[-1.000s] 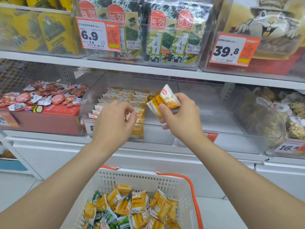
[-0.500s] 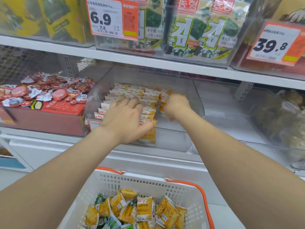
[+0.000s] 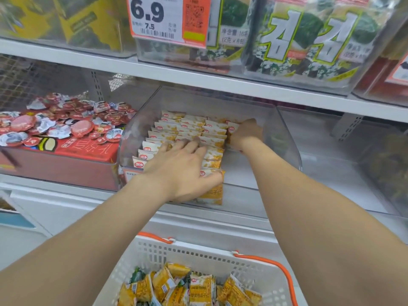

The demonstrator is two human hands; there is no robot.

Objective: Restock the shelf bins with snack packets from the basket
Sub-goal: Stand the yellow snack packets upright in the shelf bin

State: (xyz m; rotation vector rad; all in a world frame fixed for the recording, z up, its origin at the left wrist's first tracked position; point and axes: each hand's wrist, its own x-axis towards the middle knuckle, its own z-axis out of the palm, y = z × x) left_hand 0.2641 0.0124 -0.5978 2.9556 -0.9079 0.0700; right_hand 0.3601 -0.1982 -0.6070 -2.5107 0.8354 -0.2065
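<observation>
The left hand point(image 3: 178, 166) lies flat on the front rows of snack packets point(image 3: 189, 129), its fingers straight and spread and its thumb against the frontmost packet of the right-hand row. The right hand point(image 3: 246, 134) reaches deeper, to the right end of the back rows. Its fingers are hidden behind the knuckles, so I cannot tell whether it holds a packet. Both hands are inside the clear bin point(image 3: 286, 139) on the middle shelf, apart from each other.

At far left on that shelf stands a red box point(image 3: 66, 155) heaped with red foil-wrapped snacks point(image 3: 66, 122), just beside the clear bin. In the bin the yellow-and-white packets stand on edge in rows, packed into its left part.

Above, a shelf board point(image 3: 198, 78) carries yellow packs point(image 3: 66, 23) at left, an orange-and-white price tag point(image 3: 167, 18) reading 6.9, and seaweed packs point(image 3: 309, 45) further right.

Below the arms, at bottom centre, a white basket point(image 3: 198, 249) with an orange handle point(image 3: 154, 237) holds loose packets point(image 3: 201, 288) of the same yellow kind. A green packet point(image 3: 136, 274) lies among them at the left.
</observation>
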